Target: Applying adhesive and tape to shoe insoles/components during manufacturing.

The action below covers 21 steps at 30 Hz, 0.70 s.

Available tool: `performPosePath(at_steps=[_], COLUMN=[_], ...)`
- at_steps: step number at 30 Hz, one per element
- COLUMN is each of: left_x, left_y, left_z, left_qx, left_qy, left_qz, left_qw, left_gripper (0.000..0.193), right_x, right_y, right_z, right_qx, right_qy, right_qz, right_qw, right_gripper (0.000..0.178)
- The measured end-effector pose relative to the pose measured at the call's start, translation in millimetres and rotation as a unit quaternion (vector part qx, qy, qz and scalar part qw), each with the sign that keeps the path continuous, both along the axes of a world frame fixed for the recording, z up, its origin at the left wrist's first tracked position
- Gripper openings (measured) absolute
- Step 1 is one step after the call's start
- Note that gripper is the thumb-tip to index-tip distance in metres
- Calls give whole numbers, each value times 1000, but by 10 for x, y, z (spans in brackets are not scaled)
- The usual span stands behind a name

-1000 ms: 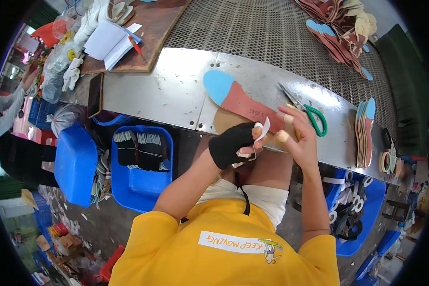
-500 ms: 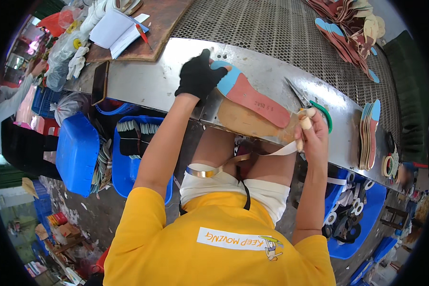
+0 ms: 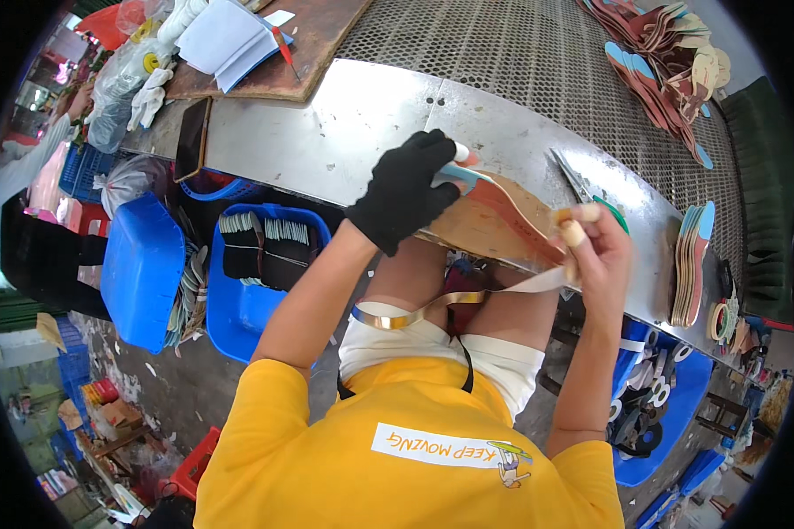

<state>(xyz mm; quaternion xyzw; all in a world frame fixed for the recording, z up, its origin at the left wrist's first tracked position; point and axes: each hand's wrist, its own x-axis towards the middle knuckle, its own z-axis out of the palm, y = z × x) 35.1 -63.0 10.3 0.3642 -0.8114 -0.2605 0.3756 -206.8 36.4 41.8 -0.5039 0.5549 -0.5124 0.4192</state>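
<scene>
- Two hands on one shoe insole (image 3: 503, 216) at the metal counter (image 3: 344, 123) edge.
- Left hand (image 3: 406, 189), black-gloved, grips the insole's blue heel end at 10 o'clock.
- Right hand (image 3: 595, 247), bare, pinches a pale tape strip (image 3: 468, 300) at the insole's 4 o'clock end.
- Scissors (image 3: 582, 181) lie just beyond, at 1 o'clock.

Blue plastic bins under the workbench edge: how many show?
2. One blue bin stands left, tilted, by the floor; the other blue bin sits beside it, left of the person's gloved left hand, holding dark bundled pieces. More blue containers at lower right are partly hidden.
</scene>
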Motion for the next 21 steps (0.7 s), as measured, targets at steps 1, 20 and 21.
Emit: performPosePath(at_steps=[1,20,21], left_x=[-30,-107,-109], left_y=[8,-75,-85], left_z=[-79,-71,-65], left_qx=[20,104,97], left_qy=[34,115,107], left_qz=[4,0,-6], left_qw=[999,988,990], left_gripper=[24,21,20], right_x=[10,573,591], right_y=[-79,-579,-584], right_z=[16,-118,-123], right_qx=[57,-56,-89], right_qy=[-18,214,247], right_qz=[47,-29,-41], right_qw=[997,975,964], right_gripper=[7,12,12])
